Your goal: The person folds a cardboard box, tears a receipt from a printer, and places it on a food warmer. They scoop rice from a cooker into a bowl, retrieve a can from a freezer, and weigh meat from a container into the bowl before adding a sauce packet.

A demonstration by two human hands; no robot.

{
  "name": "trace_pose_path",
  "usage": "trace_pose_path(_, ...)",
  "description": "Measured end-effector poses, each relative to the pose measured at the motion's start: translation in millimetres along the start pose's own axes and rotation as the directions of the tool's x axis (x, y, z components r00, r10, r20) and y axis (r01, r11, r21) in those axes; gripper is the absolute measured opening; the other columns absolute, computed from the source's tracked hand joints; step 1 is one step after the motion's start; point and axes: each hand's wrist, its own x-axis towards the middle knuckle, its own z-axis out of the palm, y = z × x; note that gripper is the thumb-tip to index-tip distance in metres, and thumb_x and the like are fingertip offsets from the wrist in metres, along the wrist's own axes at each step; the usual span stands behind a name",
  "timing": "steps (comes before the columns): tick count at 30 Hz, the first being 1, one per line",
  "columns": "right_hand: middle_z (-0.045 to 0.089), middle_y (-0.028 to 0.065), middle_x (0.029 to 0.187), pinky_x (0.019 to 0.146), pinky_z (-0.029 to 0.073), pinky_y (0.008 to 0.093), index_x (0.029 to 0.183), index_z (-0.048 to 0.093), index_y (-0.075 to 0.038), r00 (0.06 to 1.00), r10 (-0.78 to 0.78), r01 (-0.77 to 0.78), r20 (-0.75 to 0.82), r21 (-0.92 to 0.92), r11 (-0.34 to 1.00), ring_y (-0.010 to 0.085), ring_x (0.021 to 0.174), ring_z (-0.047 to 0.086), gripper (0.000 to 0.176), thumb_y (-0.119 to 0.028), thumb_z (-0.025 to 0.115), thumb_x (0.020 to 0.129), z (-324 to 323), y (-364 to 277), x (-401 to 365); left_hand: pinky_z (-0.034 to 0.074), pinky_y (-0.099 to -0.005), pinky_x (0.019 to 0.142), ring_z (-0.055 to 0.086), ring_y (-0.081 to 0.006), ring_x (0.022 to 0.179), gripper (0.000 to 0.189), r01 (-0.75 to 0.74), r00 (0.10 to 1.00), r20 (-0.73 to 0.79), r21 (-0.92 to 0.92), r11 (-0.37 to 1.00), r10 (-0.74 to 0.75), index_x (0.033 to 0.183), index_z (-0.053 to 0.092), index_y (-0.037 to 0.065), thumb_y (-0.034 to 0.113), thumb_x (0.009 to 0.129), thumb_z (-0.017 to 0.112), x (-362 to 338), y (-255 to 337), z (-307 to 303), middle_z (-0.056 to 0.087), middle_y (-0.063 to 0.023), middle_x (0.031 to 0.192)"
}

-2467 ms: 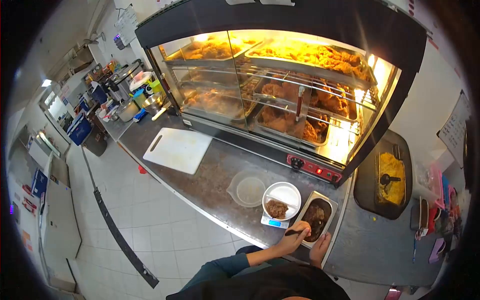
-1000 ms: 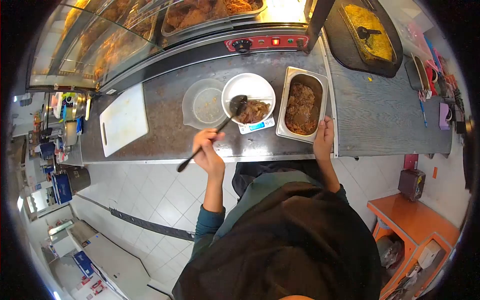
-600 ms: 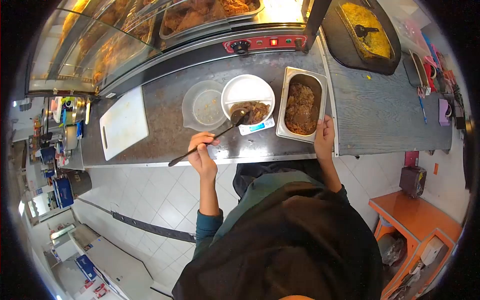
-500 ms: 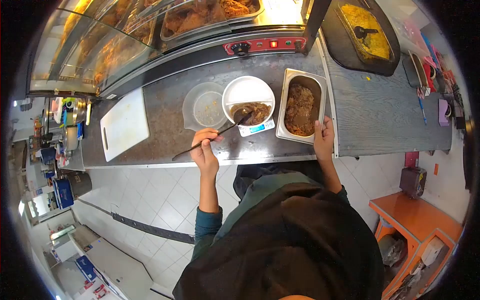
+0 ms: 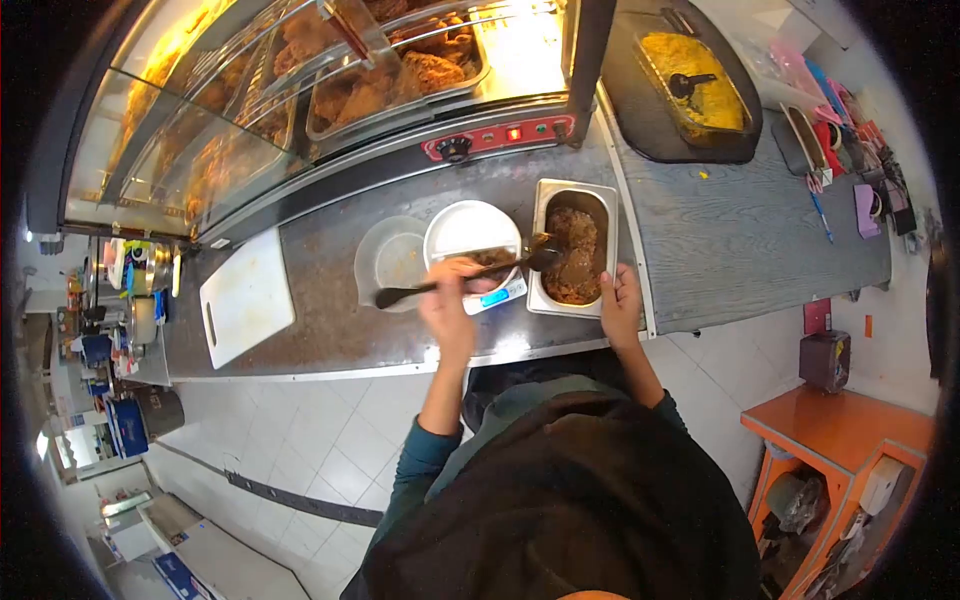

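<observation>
My left hand [image 5: 449, 308] is closed round the handle of a black spoon [image 5: 503, 267], whose bowl hangs over the left rim of a steel food pan [image 5: 538, 225]. Brown chunky food [image 5: 577, 245] fills much of that pan. At the pan's lower right edge, my right hand [image 5: 621, 304] grips the rim. Just beyond my left hand, a round white divided plate [image 5: 468, 223] rests on a small digital scale [image 5: 497, 296]. Brown food lies in its near compartment, partly hidden by the spoon and hand.
An empty clear plastic bowl [image 5: 390, 262] stands left of the plate. Farther left lies a white cutting board [image 5: 247, 295]. A heated glass display case [image 5: 300, 110] with fried pieces runs along the back. A black tray [image 5: 690, 150] carries yellow food at the right.
My left hand has moved the spoon right, from the plate's food to the pan's rim. The right hand still grips the pan. The whole view has shifted a little.
</observation>
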Motion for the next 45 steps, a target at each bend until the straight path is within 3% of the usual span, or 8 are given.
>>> trace_pose_path(3,0.051,0.0048,0.087,0.068,0.039,0.0191,0.1,0.04,0.001,0.999,-0.05,0.05,0.007,-0.034,0.998,0.0069,0.078,0.048,0.018,-0.007,0.044,0.084,-1,7,1,0.045,-0.0268,0.065,0.052,-0.0213,0.079,0.011,-0.468,0.836,0.523,0.522,0.713,0.166,0.087,0.052,-0.001,0.006,0.08,0.048,-5,-2,40,0.05,-0.0137,0.087)
trace_pose_path(4,0.051,0.0045,0.087,0.07,0.039,0.0205,0.1,0.04,0.001,1.0,0.012,-0.013,0.02,0.037,0.999,0.0075,0.078,0.048,0.018,-0.004,0.045,0.083,0,-1,0,0.043,-0.0315,0.073,0.048,-0.0271,0.086,0.018,-0.22,0.837,0.547,0.356,0.908,-0.011,0.09,0.052,0.002,-0.002,0.072,0.051,-14,-9,51,0.048,-0.0146,0.092)
trace_pose_path(8,0.051,0.0036,0.087,0.069,0.039,0.0207,0.098,0.041,0.0,0.994,0.051,-0.058,0.097,0.077,0.995,0.0064,0.077,0.048,0.017,-0.001,0.044,0.081,-7,-13,6,0.037,-0.0377,0.084,0.044,-0.0315,0.096,0.03,-0.531,0.672,0.74,0.481,0.698,0.001,0.097,0.052,0.003,-0.006,0.068,0.05,-21,-14,56,0.048,-0.0132,0.099)
trace_pose_path(14,0.052,0.0044,0.091,0.074,0.038,0.0223,0.098,0.043,0.0,0.977,0.101,-0.139,0.19,0.199,0.97,0.0079,0.082,0.048,0.017,0.0,0.043,0.081,-1,-85,39,0.036,-0.0381,0.083,0.045,-0.0302,0.097,0.02,-0.553,0.8,0.543,0.506,0.662,0.255,0.091,0.055,0.003,-0.002,0.072,0.052,-2,23,45,0.051,-0.0115,0.097)
trace_pose_path(20,0.053,0.005,0.093,0.075,0.039,0.0227,0.101,0.044,0.002,0.947,-0.058,0.003,0.316,0.171,0.985,0.009,0.083,0.049,0.021,-0.003,0.047,0.081,43,-134,105,0.036,-0.0331,0.082,0.047,-0.0226,0.094,0.014,-0.287,0.931,-0.052,0.507,0.813,0.361,0.09,0.054,0.003,0.001,0.076,0.051,12,29,-15,0.052,-0.0112,0.099)
trace_pose_path(32,0.054,0.0068,0.087,0.06,0.043,0.0231,0.104,0.043,0.003,0.995,-0.027,-0.01,0.095,0.371,0.928,0.0107,0.073,0.052,0.026,-0.008,0.05,0.081,98,-136,195,0.038,-0.0236,0.076,0.048,-0.0117,0.087,0.013,0.14,0.739,-0.673,0.166,0.976,0.008,0.092,0.051,0.004,0.002,0.08,0.047,-38,12,-141,0.052,-0.0042,0.094)
trace_pose_path(38,0.048,0.0044,0.104,0.081,0.037,0.0263,0.115,0.039,-0.002,0.938,-0.203,0.316,-0.281,0.45,0.835,0.0142,0.093,0.047,0.04,-0.008,0.055,0.078,148,-108,206,0.038,-0.0214,0.069,0.049,-0.0091,0.081,0.011,0.077,0.786,-0.618,0.097,0.992,-0.001,0.089,0.052,0.006,0.004,0.08,0.048,-20,0,-134,0.054,-0.0022,0.088)
trace_pose_path(45,0.036,0.015,0.119,0.091,0.03,0.0309,0.119,0.031,-0.002,0.727,-0.314,0.418,-0.611,0.031,0.908,0.0227,0.107,0.038,0.039,-0.009,0.046,0.084,184,-106,238,0.04,-0.0229,0.076,0.051,-0.011,0.085,0.011,0.029,0.986,-0.167,0.157,0.987,-0.003,0.091,0.053,0.002,0.003,0.08,0.05,55,19,-91,0.056,-0.0055,0.091)
